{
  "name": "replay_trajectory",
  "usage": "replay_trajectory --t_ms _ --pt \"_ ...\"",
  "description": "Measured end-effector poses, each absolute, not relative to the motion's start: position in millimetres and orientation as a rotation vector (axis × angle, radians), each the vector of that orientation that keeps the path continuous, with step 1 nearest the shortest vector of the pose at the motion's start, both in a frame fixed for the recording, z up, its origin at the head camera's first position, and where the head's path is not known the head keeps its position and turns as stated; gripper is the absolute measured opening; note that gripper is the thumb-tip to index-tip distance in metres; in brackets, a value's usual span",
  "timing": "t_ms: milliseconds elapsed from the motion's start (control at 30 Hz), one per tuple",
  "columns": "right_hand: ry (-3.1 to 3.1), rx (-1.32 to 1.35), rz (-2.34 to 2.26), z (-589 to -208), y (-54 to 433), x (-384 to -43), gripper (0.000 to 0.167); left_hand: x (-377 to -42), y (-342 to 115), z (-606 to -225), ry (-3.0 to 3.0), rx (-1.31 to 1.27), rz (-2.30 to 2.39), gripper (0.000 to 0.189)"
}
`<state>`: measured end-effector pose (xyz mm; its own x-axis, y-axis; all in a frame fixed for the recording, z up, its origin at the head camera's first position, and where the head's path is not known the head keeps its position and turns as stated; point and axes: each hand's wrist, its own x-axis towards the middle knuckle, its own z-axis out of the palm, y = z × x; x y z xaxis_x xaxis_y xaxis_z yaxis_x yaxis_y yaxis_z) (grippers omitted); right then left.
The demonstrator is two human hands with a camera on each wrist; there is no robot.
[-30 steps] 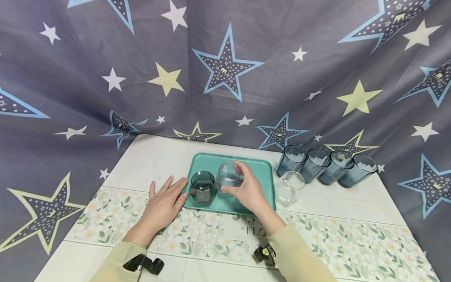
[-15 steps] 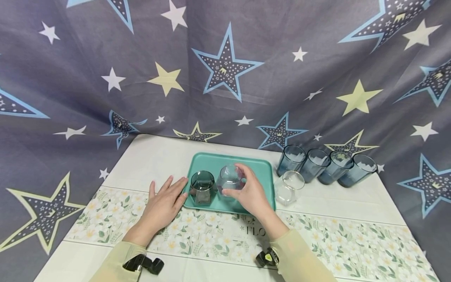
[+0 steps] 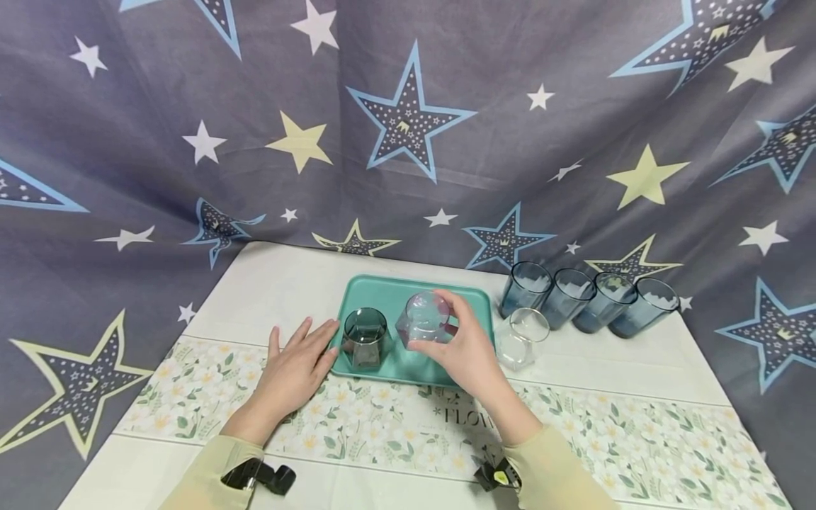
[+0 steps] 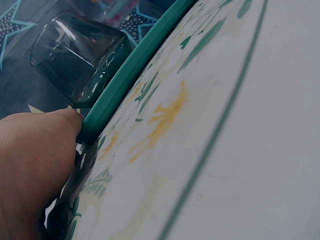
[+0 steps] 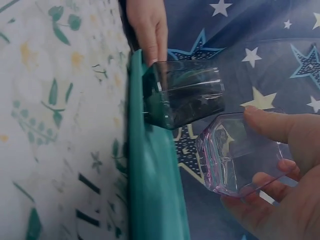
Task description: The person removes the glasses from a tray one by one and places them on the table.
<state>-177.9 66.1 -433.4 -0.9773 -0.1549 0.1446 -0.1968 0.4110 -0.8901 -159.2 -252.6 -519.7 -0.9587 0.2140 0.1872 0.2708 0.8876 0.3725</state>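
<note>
Above the teal rectangular tray [image 3: 386, 286], clear pink-tinted faceted tumbler [image 3: 421, 324] held near-upright in grip of right hand [image 3: 470, 354], on that hand's left, right of smoke-grey faceted tumbler [image 3: 365, 340]; left hand [image 3: 296, 370] farther, straight-fingered.

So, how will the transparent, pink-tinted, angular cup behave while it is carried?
The cup looks rigid, its edges crisp in the right hand. Its glossy walls may feel slippery. Its angular base would probably hinder rolling.

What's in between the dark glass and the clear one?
In the head view, between the dark glass and the clear glass: the pinkish glass, the right hand holding it, and part of the green tray.
</note>
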Motion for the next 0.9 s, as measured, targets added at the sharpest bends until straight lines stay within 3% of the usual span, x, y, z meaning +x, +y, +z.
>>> replay_trajectory --t_ms 900 --pt "-2.514 0.298 1.609 -391 124 -150 0.093 -159 -253 -520 -2.908 -0.38 -0.602 0.056"
